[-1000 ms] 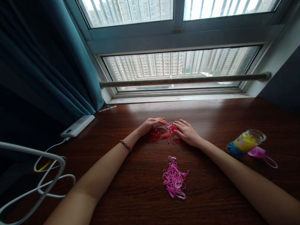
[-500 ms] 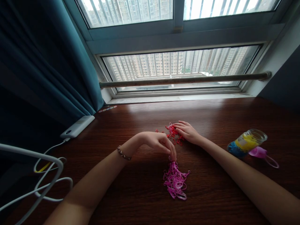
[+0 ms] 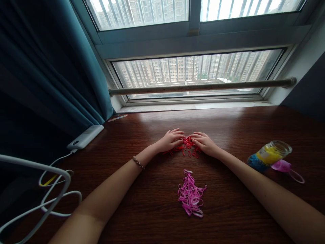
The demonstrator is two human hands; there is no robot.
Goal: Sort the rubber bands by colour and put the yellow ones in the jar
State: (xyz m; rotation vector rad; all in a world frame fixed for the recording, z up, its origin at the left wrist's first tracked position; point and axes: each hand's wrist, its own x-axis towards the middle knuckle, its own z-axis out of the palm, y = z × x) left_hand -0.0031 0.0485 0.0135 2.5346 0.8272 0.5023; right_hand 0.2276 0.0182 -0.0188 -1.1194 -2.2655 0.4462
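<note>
Small red rubber bands [image 3: 188, 143] lie in a loose heap on the dark wooden table. My left hand [image 3: 170, 140], a beaded bracelet on its wrist, rests against the heap's left side with fingers stretched out. From the right, my right hand [image 3: 205, 143] touches the same heap, its fingers also extended. Neither hand visibly grips a band. Nearer to me lies a pile of pink and purple rubber bands [image 3: 191, 196], apart from both hands.
At the right a glass jar [image 3: 269, 155] with yellow and blue contents lies tilted beside a pink pouch-like item with a loop [image 3: 282, 166]. A white power bank [image 3: 85, 137] and white cables [image 3: 61, 174] are at the left. A window rail [image 3: 203, 87] crosses behind the table.
My left hand has left the pink pile and moved up and away from me to the red bands, its fingers now spread. My right hand stays beside the red heap.
</note>
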